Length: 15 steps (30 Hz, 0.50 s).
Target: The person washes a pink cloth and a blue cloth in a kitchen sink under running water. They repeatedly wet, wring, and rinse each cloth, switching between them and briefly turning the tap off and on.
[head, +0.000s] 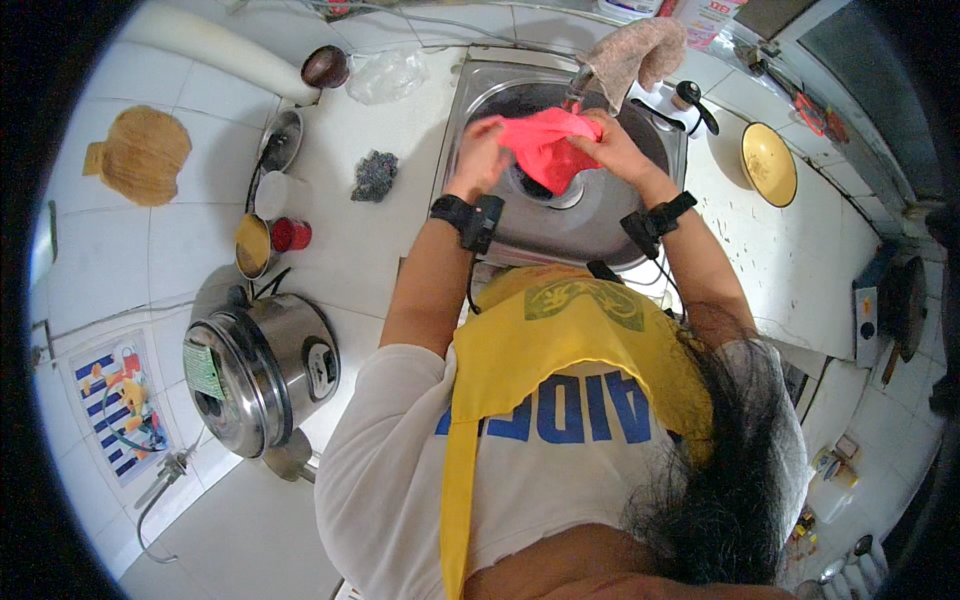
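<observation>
A bright pink cloth [551, 142] hangs between my two hands over the stainless steel sink [600, 232]. My right hand [615, 150] pinches its right end between thumb and fingers. At the left end, my left hand [480, 154] holds the cloth's edge, its fingers blurred. The lower part of the cloth droops in front of a round thing in the basin, partly hidden, perhaps the drain or a bowl. Just beyond the cloth stands the metal faucet [579, 84], with a beige rag [637, 56] draped over it.
Left on the counter lie a steel wool scourer [375, 176], a clear plastic bag [386, 76], a red cup [290, 235] and a large metal pot-shaped cooker [262, 371]. A yellow enamel bowl [769, 165] and a black-handled utensil [696, 105] are to the right.
</observation>
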{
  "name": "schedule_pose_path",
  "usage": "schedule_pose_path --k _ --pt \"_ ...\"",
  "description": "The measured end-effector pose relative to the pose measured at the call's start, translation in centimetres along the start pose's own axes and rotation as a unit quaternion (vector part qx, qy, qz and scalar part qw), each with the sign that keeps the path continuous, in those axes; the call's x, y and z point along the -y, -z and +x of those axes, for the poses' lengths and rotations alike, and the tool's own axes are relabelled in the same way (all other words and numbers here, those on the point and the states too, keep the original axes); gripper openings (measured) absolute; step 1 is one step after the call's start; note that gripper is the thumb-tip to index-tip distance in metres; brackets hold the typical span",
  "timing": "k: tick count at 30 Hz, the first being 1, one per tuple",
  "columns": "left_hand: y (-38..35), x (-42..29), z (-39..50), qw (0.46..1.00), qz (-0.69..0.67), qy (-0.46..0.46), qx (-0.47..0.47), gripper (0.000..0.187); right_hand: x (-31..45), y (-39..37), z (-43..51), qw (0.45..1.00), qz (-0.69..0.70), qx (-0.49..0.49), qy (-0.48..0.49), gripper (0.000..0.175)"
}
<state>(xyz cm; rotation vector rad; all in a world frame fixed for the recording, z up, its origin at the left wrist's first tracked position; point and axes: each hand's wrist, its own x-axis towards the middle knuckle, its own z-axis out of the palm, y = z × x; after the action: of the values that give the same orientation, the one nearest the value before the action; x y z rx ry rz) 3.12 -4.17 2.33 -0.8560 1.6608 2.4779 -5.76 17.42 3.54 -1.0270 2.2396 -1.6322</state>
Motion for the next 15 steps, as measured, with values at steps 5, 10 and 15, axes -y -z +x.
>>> schedule_pose_path --k 5,10,15 --pt "-3.8 3.0 -1.0 0.897 -0.272 0.278 0.209 0.075 2.5 -2.6 -1.4 0.990 0.019 0.084 -0.114 0.034" --pt "-5.1 4.9 1.0 0.905 -0.292 0.153 0.270 0.060 5.1 -4.3 -3.5 0.997 -0.025 0.077 -0.011 0.036" --pt "-6.7 7.8 2.1 0.933 -0.332 0.074 0.120 0.038 2.0 -5.2 -0.1 0.969 -0.153 -0.043 -0.190 0.043"
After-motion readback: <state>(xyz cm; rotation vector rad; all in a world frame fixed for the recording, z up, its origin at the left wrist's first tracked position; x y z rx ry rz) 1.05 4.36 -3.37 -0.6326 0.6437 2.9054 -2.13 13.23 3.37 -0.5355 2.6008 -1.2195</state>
